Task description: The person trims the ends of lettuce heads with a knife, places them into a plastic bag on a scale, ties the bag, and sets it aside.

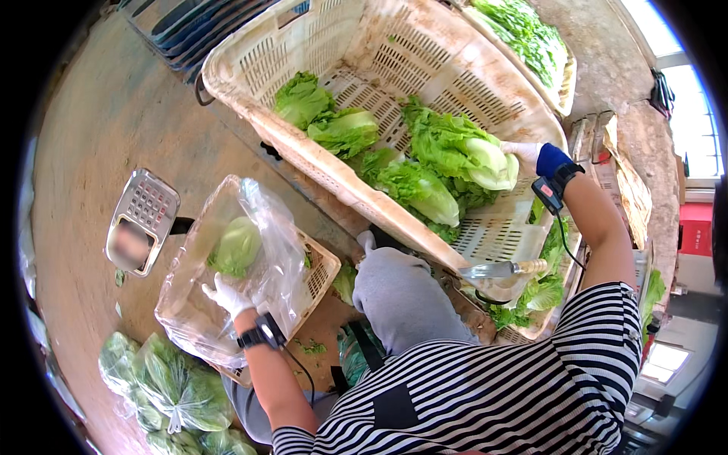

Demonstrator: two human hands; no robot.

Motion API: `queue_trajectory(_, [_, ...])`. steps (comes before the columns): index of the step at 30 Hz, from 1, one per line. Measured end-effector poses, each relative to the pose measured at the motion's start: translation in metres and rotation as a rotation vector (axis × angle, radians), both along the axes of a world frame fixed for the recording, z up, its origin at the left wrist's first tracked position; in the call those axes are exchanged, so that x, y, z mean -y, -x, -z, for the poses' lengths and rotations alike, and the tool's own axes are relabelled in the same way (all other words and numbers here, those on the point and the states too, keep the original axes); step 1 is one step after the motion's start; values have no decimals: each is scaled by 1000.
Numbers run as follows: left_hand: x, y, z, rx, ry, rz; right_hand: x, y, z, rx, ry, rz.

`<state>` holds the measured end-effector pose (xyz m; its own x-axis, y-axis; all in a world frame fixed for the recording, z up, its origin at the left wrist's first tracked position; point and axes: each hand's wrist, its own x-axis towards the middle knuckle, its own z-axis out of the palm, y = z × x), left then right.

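My right hand (523, 155), in a white glove, is closed on the pale stem end of a lettuce head (479, 158) inside the large crate (326, 171). More lettuce heads (345, 131) lie around it on the slatted bottom. My left hand (225, 296), also gloved, has its fingers apart over the near side of a small crate (322, 277) lined with a clear plastic bag (269, 220). One lettuce head (236, 246) rests in that bag, short of my left fingertips.
A knife (500, 268) with a wooden handle lies on the large crate's near corner. Left of the small crate stands a keypad panel (140, 220). Bagged lettuce (178, 379) sits at lower left. Another crate of greens (523, 38) is at the back, with stacked blue crates (186, 34) at upper left.
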<state>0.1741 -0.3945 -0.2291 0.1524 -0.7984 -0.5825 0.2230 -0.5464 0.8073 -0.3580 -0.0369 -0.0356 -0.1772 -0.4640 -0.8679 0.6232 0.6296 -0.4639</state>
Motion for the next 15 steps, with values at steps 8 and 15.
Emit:
queue_trajectory(8, [-78,80,-207,-616,242,641,103,-64,-76,100,492,-277])
queue_trajectory(15, [-102,114,-245,-932,83,646,202,-200,-126,-949,829,-1136])
